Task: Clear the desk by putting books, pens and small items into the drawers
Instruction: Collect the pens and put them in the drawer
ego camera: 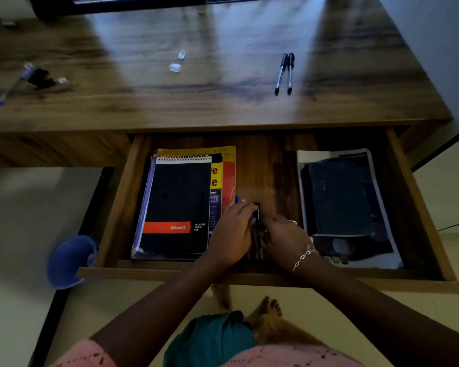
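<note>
The open wooden drawer (263, 165) sits below the desk top. Inside on the left lies a black spiral pad (178, 205) on a yellow book (225, 160); on the right a dark notebook (339, 197) rests on a white-edged book. Between the stacks, my left hand (232, 234) and my right hand (284, 239) both hold a bunch of pens (257, 242) down on the drawer floor, fingers curled round them. On the desk top lie two black pens (285, 74), two clear caps (176, 63), a purple pen (8, 91) and a small dark item (40, 78).
The desk top (223, 107) runs wide above the drawer, with a dark monitor base at its far edge. A blue bowl-like object (69, 260) sits on the floor left of the drawer. My bare foot (266, 309) is below the drawer front.
</note>
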`<action>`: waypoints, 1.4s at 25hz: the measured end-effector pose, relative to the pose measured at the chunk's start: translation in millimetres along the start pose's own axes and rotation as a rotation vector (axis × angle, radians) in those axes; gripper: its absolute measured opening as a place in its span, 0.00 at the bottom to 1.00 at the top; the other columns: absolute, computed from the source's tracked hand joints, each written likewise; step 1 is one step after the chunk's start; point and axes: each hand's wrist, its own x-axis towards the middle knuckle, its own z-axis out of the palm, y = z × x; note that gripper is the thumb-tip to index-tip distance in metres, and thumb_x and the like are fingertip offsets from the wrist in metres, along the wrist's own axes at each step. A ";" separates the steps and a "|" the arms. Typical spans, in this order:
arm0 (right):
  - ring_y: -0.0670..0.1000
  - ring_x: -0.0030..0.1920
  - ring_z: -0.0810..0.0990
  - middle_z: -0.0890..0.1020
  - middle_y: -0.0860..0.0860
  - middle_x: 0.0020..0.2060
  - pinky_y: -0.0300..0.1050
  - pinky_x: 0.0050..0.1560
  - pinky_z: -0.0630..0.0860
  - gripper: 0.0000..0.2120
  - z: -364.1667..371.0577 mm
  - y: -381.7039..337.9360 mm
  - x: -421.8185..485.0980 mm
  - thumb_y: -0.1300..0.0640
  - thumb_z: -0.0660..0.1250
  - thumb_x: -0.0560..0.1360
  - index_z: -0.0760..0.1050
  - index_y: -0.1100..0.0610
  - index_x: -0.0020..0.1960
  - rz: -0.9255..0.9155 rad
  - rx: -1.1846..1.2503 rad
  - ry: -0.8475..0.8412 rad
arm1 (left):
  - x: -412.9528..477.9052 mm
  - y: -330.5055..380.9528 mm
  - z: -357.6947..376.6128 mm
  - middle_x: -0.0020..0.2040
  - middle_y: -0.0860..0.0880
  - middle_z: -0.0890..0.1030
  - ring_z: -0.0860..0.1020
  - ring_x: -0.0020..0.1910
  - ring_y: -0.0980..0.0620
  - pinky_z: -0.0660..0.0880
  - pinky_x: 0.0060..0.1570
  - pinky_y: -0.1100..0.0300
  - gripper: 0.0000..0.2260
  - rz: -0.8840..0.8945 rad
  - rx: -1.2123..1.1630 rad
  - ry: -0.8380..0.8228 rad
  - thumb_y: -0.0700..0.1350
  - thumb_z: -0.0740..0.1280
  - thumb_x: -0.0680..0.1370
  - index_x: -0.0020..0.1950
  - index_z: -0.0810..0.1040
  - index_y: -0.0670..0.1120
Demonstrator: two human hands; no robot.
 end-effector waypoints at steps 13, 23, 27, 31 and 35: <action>0.57 0.52 0.82 0.82 0.59 0.52 0.55 0.57 0.75 0.24 22.2 -10.5 -33.7 0.46 0.60 0.68 0.77 0.61 0.56 -0.346 -0.265 0.347 | -20.5 9.6 6.9 0.53 0.41 0.82 0.79 0.58 0.42 0.63 0.61 0.36 0.16 0.146 0.391 0.403 0.44 0.56 0.76 0.52 0.81 0.40; 0.56 0.56 0.79 0.80 0.58 0.54 0.57 0.64 0.68 0.28 13.0 -1.6 4.3 0.42 0.56 0.70 0.75 0.60 0.60 -0.332 -0.348 0.393 | 16.8 3.2 1.1 0.55 0.40 0.81 0.78 0.59 0.42 0.65 0.63 0.39 0.14 0.153 0.419 0.452 0.43 0.63 0.72 0.55 0.78 0.40; 0.59 0.56 0.79 0.80 0.60 0.54 0.58 0.63 0.70 0.31 0.7 5.3 35.9 0.39 0.64 0.68 0.74 0.63 0.60 -0.351 -0.407 0.454 | 38.8 -3.0 -8.8 0.58 0.40 0.80 0.76 0.62 0.42 0.66 0.65 0.42 0.17 0.117 0.439 0.436 0.41 0.67 0.70 0.58 0.77 0.39; 0.61 0.63 0.75 0.77 0.62 0.60 0.59 0.63 0.69 0.28 -15.9 9.3 67.8 0.45 0.54 0.74 0.71 0.64 0.63 -0.424 -0.445 0.516 | 43.7 -31.1 -18.7 0.62 0.42 0.77 0.71 0.67 0.44 0.63 0.70 0.45 0.18 0.135 0.428 0.415 0.46 0.56 0.77 0.62 0.75 0.41; 0.60 0.69 0.68 0.70 0.63 0.67 0.57 0.71 0.62 0.33 -30.5 17.5 108.2 0.38 0.45 0.78 0.60 0.64 0.69 -0.503 -0.493 0.495 | 63.8 -66.5 -38.8 0.72 0.42 0.66 0.57 0.74 0.48 0.52 0.72 0.49 0.25 0.292 0.444 0.264 0.53 0.53 0.79 0.71 0.65 0.39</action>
